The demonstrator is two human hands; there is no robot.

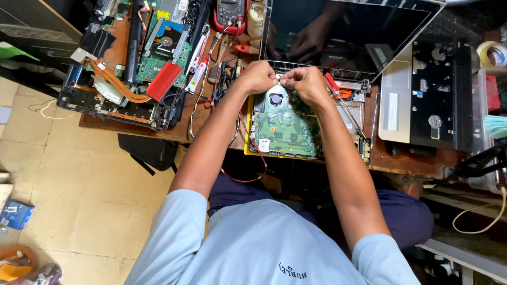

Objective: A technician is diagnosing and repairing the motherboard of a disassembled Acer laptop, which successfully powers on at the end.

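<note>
Both hands meet above an opened laptop's green motherboard (282, 126) at the workbench's (412, 158) front edge. The left hand (257, 77) and right hand (304, 82) pinch one small white piece (278, 79) between closed fingertips. A red-handled screwdriver (338, 95) lies just beside the right hand.

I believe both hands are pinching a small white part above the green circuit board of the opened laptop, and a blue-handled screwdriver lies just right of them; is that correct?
Not quite: the screwdriver has a red handle, not blue, as the head view shows. The rest holds: the left hand and right hand meet on a small white part above the green circuit board of the opened laptop.
</note>
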